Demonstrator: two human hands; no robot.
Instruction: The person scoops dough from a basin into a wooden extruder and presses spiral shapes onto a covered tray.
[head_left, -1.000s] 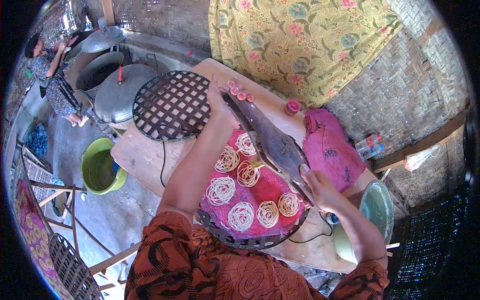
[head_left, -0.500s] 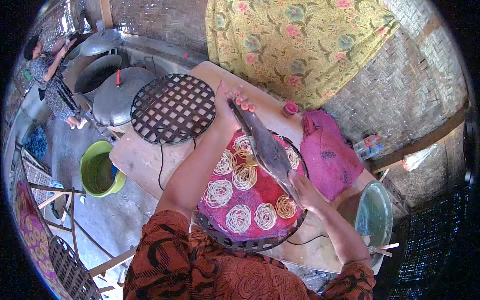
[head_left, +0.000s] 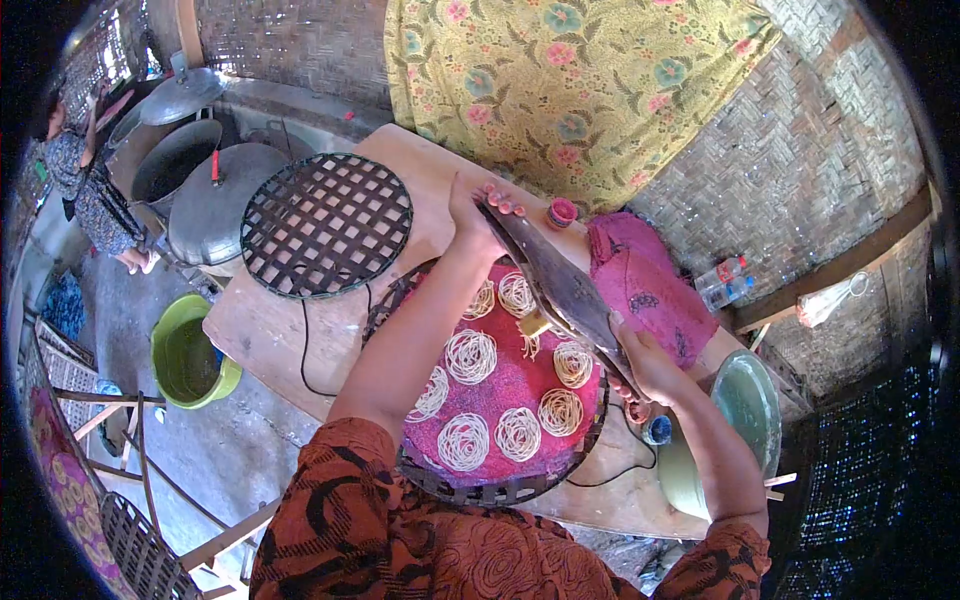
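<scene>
My left hand (head_left: pixel 478 222) is closed around the far end of a dark wooden two-handled press (head_left: pixel 562 285). Gripping its near end is my right hand (head_left: pixel 645 362). A yellowish cylinder (head_left: pixel 534 323) sticks out from the press's underside, and a few pale strands (head_left: pixel 531 347) show just below it. The press is tilted above a round tray lined with red-pink cloth (head_left: pixel 490 398). Several coiled nests of noodle-like strands (head_left: pixel 470 356) lie on the cloth, some whitish, some more yellow, such as the nest nearest my right forearm (head_left: pixel 561 412). My left forearm hides part of the tray.
An open-weave round tray (head_left: pixel 327 225) sits on the table (head_left: pixel 265 335) at left. Pink cloth (head_left: pixel 650 290), a small pink tub (head_left: pixel 562 212) and a green basin (head_left: pixel 750 420) are to the right. Beyond are large pots (head_left: pixel 215 205), a green bucket (head_left: pixel 190 385) and another person (head_left: pixel 85 190).
Both hands have moved right with the press, its cylinder now over a different part of the cloth with short strands beneath. The view has shifted slightly. The other person's arms have moved.
</scene>
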